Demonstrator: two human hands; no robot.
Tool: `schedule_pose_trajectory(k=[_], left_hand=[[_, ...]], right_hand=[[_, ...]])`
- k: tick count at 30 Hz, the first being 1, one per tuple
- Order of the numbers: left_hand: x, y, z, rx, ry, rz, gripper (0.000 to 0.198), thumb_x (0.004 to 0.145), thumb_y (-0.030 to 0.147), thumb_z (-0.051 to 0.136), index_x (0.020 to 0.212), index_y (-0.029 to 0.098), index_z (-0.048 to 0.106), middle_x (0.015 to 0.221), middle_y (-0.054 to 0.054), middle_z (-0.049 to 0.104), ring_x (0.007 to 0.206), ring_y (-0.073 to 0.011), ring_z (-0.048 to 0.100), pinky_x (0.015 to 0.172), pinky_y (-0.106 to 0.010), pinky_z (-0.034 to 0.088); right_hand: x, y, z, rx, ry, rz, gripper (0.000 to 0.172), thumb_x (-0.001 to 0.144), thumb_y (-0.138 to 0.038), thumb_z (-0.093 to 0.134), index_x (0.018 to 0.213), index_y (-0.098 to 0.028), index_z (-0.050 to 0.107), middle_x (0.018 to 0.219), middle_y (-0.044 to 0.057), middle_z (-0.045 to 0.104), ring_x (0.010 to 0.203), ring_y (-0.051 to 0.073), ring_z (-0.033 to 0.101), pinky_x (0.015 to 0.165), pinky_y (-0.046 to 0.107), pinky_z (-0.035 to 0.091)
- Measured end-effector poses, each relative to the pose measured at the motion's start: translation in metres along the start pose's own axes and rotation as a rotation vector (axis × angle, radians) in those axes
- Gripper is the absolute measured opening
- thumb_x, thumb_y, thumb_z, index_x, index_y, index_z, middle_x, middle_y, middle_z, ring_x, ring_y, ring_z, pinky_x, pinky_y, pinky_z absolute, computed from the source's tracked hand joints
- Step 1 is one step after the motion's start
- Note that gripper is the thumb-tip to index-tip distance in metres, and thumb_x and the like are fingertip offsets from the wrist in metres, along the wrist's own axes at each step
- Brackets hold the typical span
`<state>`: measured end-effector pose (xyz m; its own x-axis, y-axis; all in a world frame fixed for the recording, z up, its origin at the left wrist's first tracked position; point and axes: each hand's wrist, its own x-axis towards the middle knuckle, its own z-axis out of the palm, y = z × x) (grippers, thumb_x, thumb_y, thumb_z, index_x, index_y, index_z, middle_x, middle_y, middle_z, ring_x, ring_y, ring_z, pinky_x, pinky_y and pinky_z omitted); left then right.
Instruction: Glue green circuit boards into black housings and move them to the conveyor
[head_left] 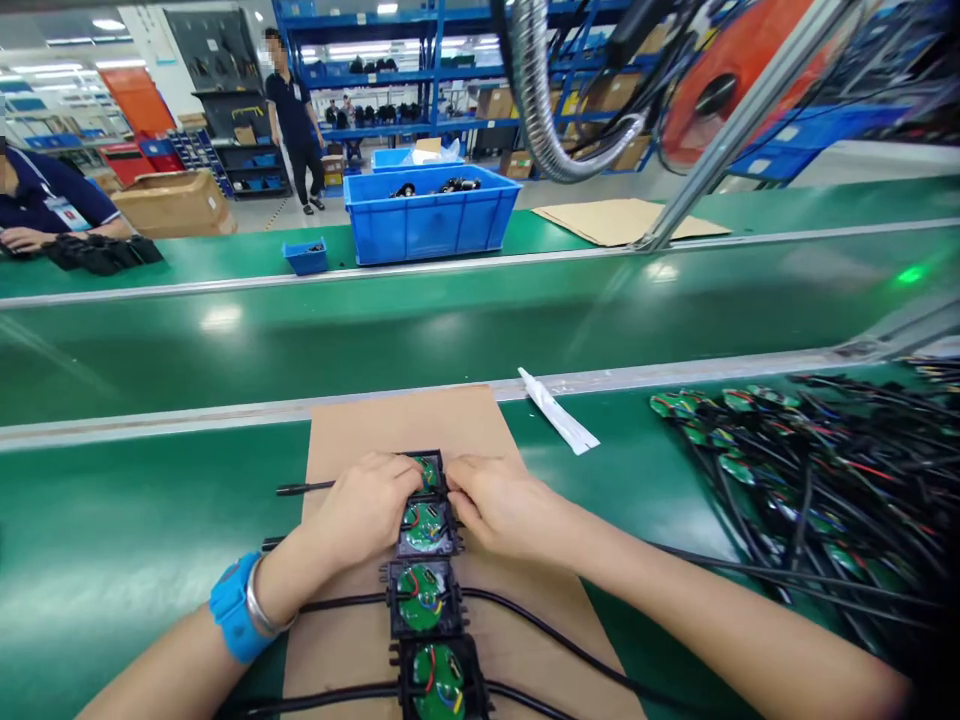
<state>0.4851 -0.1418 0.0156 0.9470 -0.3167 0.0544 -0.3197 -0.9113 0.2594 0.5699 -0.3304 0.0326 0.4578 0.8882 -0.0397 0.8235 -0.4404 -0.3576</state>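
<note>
Several square black plastic housings (424, 597) lie in a row running away from me on a cardboard sheet (405, 415). Each holds a round green circuit board (420, 598) with small coloured wires, and black cables (525, 625) leave the nearer ones on both sides. My left hand (371, 508) grips the left side of the farthest housing (430, 462), its fingertips over the board. Pressed together at that housing's right edge are the fingers of my right hand (499, 500); whatever lies between them is hidden. A blue wristband and a metal bracelet circle my left wrist.
A white tube (559, 412) lies beyond the cardboard. Wired boards and cables (780, 480) are heaped at right. Across the green conveyor stand a large blue bin (431, 220) and small blue bin (306, 260). A metal post (739, 130) rises there. Two people are farther off.
</note>
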Motion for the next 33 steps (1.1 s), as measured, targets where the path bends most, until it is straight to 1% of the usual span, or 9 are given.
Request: schedule_pose_trajectory(k=[4, 7, 12, 17, 21, 24, 28, 31, 33], left_hand=[[0.003, 0.003, 0.000, 0.040, -0.036, -0.012, 0.023, 0.079, 0.007, 0.048, 0.097, 0.015, 0.061, 0.105, -0.009, 0.066, 0.098, -0.0243, 0.060, 0.090, -0.038, 0.047], [0.005, 0.005, -0.001, 0.042, -0.051, -0.004, 0.023, 0.078, 0.006, 0.048, 0.096, 0.015, 0.060, 0.103, -0.010, 0.066, 0.097, -0.0245, 0.059, 0.089, -0.038, 0.046], [0.003, 0.005, -0.001, 0.034, -0.069, -0.006, 0.026, 0.077, 0.004, 0.047, 0.098, 0.017, 0.056, 0.098, -0.008, 0.064, 0.093, -0.0240, 0.058, 0.085, -0.038, 0.045], [0.002, 0.005, 0.002, 0.071, -0.039, 0.033, 0.039, 0.079, 0.004, 0.046, 0.114, 0.019, 0.053, 0.095, -0.006, 0.063, 0.087, -0.0228, 0.058, 0.079, -0.036, 0.044], [0.008, 0.010, 0.002, 0.108, -0.040, 0.027, 0.030, 0.085, 0.005, 0.040, 0.102, 0.016, 0.061, 0.092, -0.008, 0.062, 0.087, -0.0221, 0.057, 0.080, -0.036, 0.043], [0.010, 0.014, 0.002, 0.131, -0.050, -0.027, 0.029, 0.088, 0.007, 0.038, 0.097, 0.015, 0.064, 0.096, -0.010, 0.062, 0.093, -0.0236, 0.057, 0.083, -0.038, 0.042], [0.004, 0.017, 0.003, 0.129, -0.039, -0.062, 0.034, 0.085, 0.008, 0.046, 0.113, 0.018, 0.062, 0.104, -0.009, 0.063, 0.097, -0.0233, 0.057, 0.084, -0.038, 0.043], [-0.001, 0.016, 0.004, 0.171, 0.001, -0.072, 0.045, 0.082, 0.005, 0.047, 0.124, 0.020, 0.057, 0.106, -0.007, 0.064, 0.096, -0.0217, 0.058, 0.085, -0.035, 0.044], [-0.002, 0.015, 0.003, 0.192, 0.013, -0.074, 0.049, 0.083, 0.005, 0.046, 0.128, 0.021, 0.053, 0.107, -0.007, 0.064, 0.097, -0.0212, 0.059, 0.085, -0.034, 0.044]], right_hand=[[0.002, 0.016, 0.020, -0.094, 0.174, -0.141, 0.019, 0.086, -0.014, 0.035, 0.084, -0.014, 0.054, 0.082, 0.011, 0.055, 0.074, 0.019, 0.046, 0.067, 0.031, 0.035], [0.007, 0.025, 0.025, -0.114, 0.205, -0.146, 0.018, 0.087, -0.014, 0.034, 0.081, -0.015, 0.051, 0.079, 0.008, 0.051, 0.072, 0.018, 0.043, 0.065, 0.031, 0.035], [0.010, 0.032, 0.018, -0.074, 0.165, -0.187, 0.017, 0.086, -0.012, 0.034, 0.079, -0.017, 0.049, 0.076, 0.006, 0.048, 0.069, 0.017, 0.040, 0.063, 0.030, 0.035], [0.013, 0.033, 0.010, -0.074, 0.071, -0.207, 0.017, 0.083, -0.009, 0.035, 0.080, -0.016, 0.050, 0.078, 0.006, 0.049, 0.071, 0.017, 0.041, 0.064, 0.029, 0.035], [0.017, 0.029, 0.014, -0.148, -0.019, -0.179, 0.017, 0.080, -0.007, 0.040, 0.081, -0.016, 0.054, 0.081, 0.007, 0.054, 0.072, 0.017, 0.043, 0.062, 0.029, 0.031], [0.012, 0.026, 0.025, -0.117, 0.058, -0.115, 0.018, 0.084, -0.010, 0.040, 0.084, -0.015, 0.057, 0.086, 0.009, 0.056, 0.077, 0.019, 0.045, 0.063, 0.030, 0.032], [0.003, 0.026, 0.032, -0.048, 0.220, -0.065, 0.024, 0.091, -0.016, 0.038, 0.080, -0.015, 0.059, 0.084, 0.009, 0.056, 0.082, 0.020, 0.048, 0.072, 0.031, 0.038], [0.002, 0.028, 0.030, 0.021, 0.317, -0.082, 0.014, 0.089, -0.019, 0.048, 0.081, -0.016, 0.060, 0.086, 0.007, 0.059, 0.085, 0.018, 0.051, 0.078, 0.031, 0.042], [0.003, 0.030, 0.028, 0.068, 0.357, -0.095, 0.010, 0.087, -0.017, 0.051, 0.084, -0.017, 0.060, 0.086, 0.006, 0.060, 0.085, 0.018, 0.053, 0.078, 0.031, 0.043]])
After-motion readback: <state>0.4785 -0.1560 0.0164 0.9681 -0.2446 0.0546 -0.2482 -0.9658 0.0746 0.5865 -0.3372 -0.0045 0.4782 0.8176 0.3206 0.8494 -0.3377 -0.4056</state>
